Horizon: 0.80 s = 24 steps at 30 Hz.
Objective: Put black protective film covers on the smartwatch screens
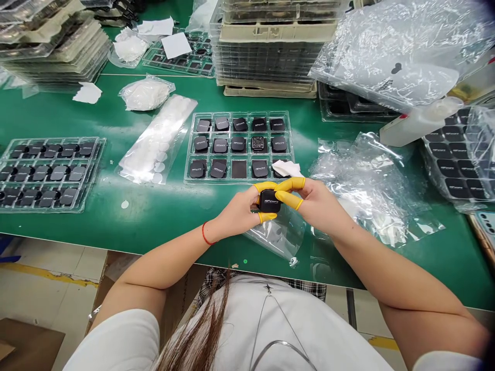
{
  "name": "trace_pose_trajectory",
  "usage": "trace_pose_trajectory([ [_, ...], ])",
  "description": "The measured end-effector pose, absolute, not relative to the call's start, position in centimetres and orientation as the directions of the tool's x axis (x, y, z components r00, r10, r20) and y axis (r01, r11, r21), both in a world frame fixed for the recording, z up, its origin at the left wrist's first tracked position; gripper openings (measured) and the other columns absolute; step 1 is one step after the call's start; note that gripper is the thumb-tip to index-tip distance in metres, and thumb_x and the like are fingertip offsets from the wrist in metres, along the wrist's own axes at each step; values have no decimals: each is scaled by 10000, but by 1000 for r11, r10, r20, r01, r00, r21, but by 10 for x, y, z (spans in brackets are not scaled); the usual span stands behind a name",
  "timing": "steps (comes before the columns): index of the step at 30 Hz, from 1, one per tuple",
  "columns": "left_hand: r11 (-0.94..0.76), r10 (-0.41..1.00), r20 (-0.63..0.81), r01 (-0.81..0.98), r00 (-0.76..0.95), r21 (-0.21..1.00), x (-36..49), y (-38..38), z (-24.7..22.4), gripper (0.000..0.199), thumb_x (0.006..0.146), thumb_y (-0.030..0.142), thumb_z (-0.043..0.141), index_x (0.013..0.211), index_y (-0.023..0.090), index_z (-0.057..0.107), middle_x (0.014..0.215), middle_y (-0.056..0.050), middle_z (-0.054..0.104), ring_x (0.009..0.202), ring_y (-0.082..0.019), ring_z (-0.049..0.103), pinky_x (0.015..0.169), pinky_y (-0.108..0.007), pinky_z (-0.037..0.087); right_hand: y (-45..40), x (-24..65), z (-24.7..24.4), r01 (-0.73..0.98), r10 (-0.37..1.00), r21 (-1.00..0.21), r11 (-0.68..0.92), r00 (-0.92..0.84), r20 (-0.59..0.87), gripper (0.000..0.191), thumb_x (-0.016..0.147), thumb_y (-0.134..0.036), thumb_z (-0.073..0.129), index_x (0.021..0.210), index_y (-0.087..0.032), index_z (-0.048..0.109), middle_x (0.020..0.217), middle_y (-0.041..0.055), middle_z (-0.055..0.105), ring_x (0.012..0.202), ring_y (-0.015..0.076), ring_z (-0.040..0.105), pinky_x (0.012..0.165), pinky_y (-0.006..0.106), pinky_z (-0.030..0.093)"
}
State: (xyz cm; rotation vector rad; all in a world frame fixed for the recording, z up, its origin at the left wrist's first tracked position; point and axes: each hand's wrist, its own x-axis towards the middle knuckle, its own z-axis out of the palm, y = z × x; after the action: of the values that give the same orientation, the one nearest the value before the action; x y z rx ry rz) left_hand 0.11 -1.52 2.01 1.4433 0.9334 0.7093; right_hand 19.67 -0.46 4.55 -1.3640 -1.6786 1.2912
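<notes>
Between both hands, just in front of the middle tray, is a black rounded-square piece (pixel 269 202) with "HiFuture" lettering, like a smartwatch face. My left hand (pixel 243 210), in yellow finger cots, is closed on its left side. My right hand (pixel 311 202), also in yellow finger cots, pinches its upper right edge. Behind them the clear plastic tray (pixel 186 172) holds several similar black pieces in its pockets; one front-row pocket (pixel 238 169) shows no piece. A crumpled white cloth or tissue (pixel 286 168) lies over the tray's front right corner. Under my hands is a clear plastic bag (pixel 282 234).
Another filled tray (pixel 87 193) lies at the left, with a sheet of round clear films (pixel 158 139) beside it. Tall tray stacks (pixel 266 62) stand at the back. To the right are loose plastic bags (pixel 371 190), a white bottle (pixel 417 122) and a phone (pixel 486 224).
</notes>
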Motion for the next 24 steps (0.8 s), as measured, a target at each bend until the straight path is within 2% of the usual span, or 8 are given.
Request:
trace_pose_trajectory([
  [3,59,873,-113,127,475,990,2,-15,19,527,781,277,731,1274,235,551,1196,-55,646,896,-156,644,862,-295,531,-6,197,44,513,964,-836,194,-258,65,200,876,-392,590,869,-225,699,874,54,711,837,232,651,800,400,517],
  [6,70,869,-117,114,482,991,4,-16,16,539,786,291,726,1288,250,537,1156,-50,659,884,-158,644,813,-285,522,-11,193,39,626,934,-699,345,-299,193,338,820,-449,667,1070,-222,679,947,83,708,891,284,648,809,442,510],
  [9,44,846,-113,142,521,989,5,-18,13,509,784,296,720,1259,236,547,1072,-50,682,852,-164,649,750,-279,503,-14,190,33,573,927,-767,288,-368,74,504,777,-451,716,1217,-228,613,1092,85,707,946,288,665,779,413,541],
  [12,107,844,-163,137,511,985,7,-18,12,652,790,288,719,1370,233,427,959,-46,710,797,-155,654,723,-279,483,-2,188,29,494,961,-851,179,-272,44,299,874,-402,594,1117,-240,655,1041,56,721,900,243,678,770,383,549],
  [15,266,813,-252,49,526,963,8,-16,11,773,818,257,691,1456,195,260,868,-59,735,823,-165,682,718,-273,476,29,180,27,523,981,-832,187,-137,134,243,918,-377,528,1040,-226,673,989,61,721,864,233,670,773,382,533],
  [17,342,759,-300,39,578,939,9,-15,9,627,845,247,657,1385,148,355,823,-75,738,818,-163,687,700,-260,466,52,165,23,633,971,-737,237,-143,189,251,937,-338,495,1059,-211,675,1003,79,719,869,247,661,784,393,515],
  [20,392,694,-343,68,633,918,9,-16,6,394,862,204,615,1231,125,499,794,-80,738,766,-138,673,662,-238,451,81,138,15,763,928,-533,367,-343,147,288,942,-231,461,1131,-181,672,1049,106,716,926,269,646,832,403,495],
  [24,375,711,-301,19,636,927,7,-16,5,356,846,152,612,1193,144,534,863,-90,746,830,-145,687,679,-239,468,107,122,12,805,882,-368,465,-458,111,267,929,-193,480,1040,-163,721,1096,145,689,1051,295,588,921,418,447],
])
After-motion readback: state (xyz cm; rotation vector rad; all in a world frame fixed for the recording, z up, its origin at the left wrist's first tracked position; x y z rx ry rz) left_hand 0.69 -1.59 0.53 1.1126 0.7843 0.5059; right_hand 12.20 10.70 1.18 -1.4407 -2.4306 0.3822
